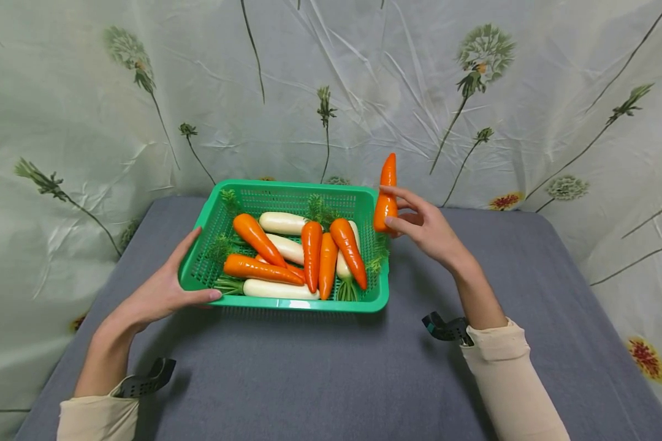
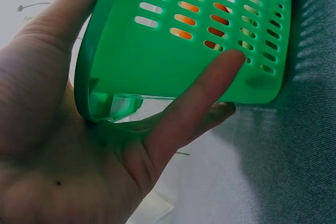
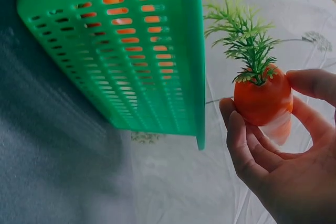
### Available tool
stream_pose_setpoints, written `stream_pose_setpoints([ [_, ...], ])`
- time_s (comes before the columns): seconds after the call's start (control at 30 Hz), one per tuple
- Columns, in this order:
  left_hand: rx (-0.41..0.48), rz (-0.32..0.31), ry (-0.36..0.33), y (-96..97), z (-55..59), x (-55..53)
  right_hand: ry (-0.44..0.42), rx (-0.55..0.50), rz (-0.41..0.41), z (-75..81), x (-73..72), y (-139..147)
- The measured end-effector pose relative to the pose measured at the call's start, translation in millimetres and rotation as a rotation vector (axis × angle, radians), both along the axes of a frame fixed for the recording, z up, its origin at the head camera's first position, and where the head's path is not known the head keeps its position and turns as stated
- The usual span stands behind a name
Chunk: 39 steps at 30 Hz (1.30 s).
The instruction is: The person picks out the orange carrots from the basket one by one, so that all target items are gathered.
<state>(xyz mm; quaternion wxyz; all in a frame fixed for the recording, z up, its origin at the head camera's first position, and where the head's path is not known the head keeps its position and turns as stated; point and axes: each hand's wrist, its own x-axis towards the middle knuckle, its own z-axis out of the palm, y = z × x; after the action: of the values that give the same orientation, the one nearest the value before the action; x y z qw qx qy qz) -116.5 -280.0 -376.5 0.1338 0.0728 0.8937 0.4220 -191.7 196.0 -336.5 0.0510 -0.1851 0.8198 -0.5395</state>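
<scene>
Left hand (image 1: 162, 291) grips green basket (image 1: 303, 304) at left end. Right hand (image 1: 427, 233) pinches carrot (image 1: 386, 205), tip up, near right rim. Inside: other carrots (image 1: 311, 254), white radishes (image 1: 281, 289).

The left forearm (image 1: 106, 361) reaches in from the near left, angling toward the far right. The left hand (image 1: 162, 288) grips between thumb and fingers, its thumb pointing right and its index finger toward the far right, spread well apart. The right forearm (image 1: 477, 300) slants in from the near right toward the far left; the right hand (image 1: 425, 228), raised and farther away, pinches between thumb and curled fingers.
</scene>
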Motion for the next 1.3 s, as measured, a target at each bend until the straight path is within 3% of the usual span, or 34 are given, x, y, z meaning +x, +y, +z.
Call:
stream_pose_setpoints([
  [0.83, 0.003, 0.028, -0.003, -0.8, -1.4, 2.4, -0.059, 0.020, -0.077, -15.7, -8.9, 29.3],
  [1.3, 0.013, 0.023, 0.002, 0.2, -2.7, 1.3, -0.107, 0.064, -0.085, -34.2, -13.9, 42.5],
])
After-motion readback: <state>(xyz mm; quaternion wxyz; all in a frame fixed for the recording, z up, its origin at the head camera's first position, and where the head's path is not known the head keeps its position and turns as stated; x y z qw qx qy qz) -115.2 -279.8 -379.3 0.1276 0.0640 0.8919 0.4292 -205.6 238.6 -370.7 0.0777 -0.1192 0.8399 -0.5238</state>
